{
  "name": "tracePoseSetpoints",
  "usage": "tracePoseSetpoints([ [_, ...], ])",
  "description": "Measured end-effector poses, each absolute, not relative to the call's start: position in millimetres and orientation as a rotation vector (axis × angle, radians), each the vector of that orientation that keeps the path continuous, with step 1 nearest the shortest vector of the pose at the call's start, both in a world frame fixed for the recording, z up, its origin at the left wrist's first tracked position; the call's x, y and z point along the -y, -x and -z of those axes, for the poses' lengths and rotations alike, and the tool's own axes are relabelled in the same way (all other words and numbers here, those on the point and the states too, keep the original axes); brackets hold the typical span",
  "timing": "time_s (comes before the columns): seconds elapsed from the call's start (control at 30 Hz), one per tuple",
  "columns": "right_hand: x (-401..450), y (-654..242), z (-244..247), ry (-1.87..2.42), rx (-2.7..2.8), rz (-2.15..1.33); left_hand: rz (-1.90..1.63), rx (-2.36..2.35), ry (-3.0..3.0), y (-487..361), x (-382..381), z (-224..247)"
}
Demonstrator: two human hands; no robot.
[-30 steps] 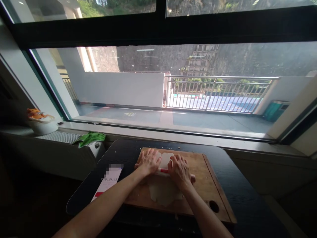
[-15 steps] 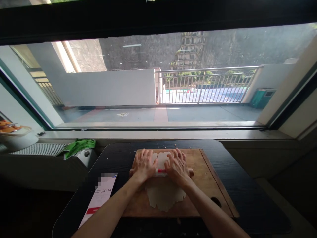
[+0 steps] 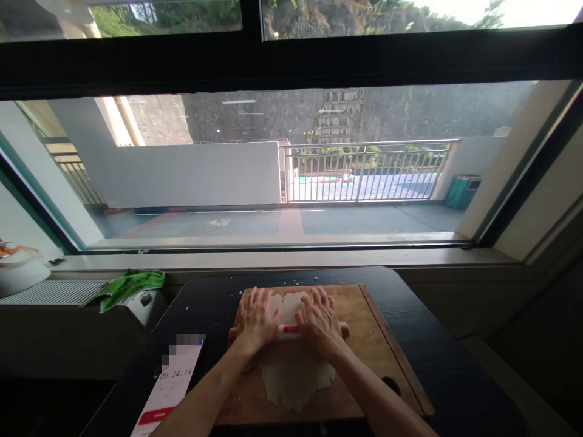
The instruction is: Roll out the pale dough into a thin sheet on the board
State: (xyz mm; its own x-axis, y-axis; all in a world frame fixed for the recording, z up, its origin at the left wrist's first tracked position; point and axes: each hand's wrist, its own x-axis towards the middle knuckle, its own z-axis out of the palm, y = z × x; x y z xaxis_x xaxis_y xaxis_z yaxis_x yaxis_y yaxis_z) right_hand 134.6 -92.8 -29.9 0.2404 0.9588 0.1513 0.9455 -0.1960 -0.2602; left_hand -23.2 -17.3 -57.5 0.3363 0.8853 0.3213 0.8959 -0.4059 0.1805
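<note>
A rolling pin (image 3: 290, 329) lies crosswise on a flat, ragged-edged sheet of pale dough (image 3: 296, 379). The dough rests on a wooden cutting board (image 3: 364, 346) and reaches out on both the near and far side of the pin. Over the pin's left part lies my left hand (image 3: 259, 318), palm down, fingers stretched forward and apart. My right hand (image 3: 319, 318) presses on its right part the same way, fingers spread past the pin. Between the thumbs, a red and white band on the pin shows. Both palms hide much of the pin.
Left of the board, a phone (image 3: 173, 385) showing a timer lies on the dark table (image 3: 423, 340). A green cloth (image 3: 130, 286) hangs on a white unit beside a white pot (image 3: 20, 270). A wide window and its sill (image 3: 282, 260) stand behind the table.
The view has tilted upward and shifted slightly right, so more of the upper window shows. My hands and the rolling pin keep about the same place on the board.
</note>
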Motion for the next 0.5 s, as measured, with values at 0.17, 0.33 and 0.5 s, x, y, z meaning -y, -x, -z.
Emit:
tracePoseSetpoints([
  [0.17,56.0,-142.6,2.9,2.325,1.706,-0.15,0.487,1.82,2.54,9.3,-14.1,32.4],
  [0.33,69.7,-138.5,15.8,2.345,1.727,-0.206,0.503,1.838,2.552,16.5,-0.5,46.3],
  [0.5,72.5,-140.1,23.0,2.274,1.763,-0.072,0.609,1.81,2.55,17.5,1.3,49.1],
])
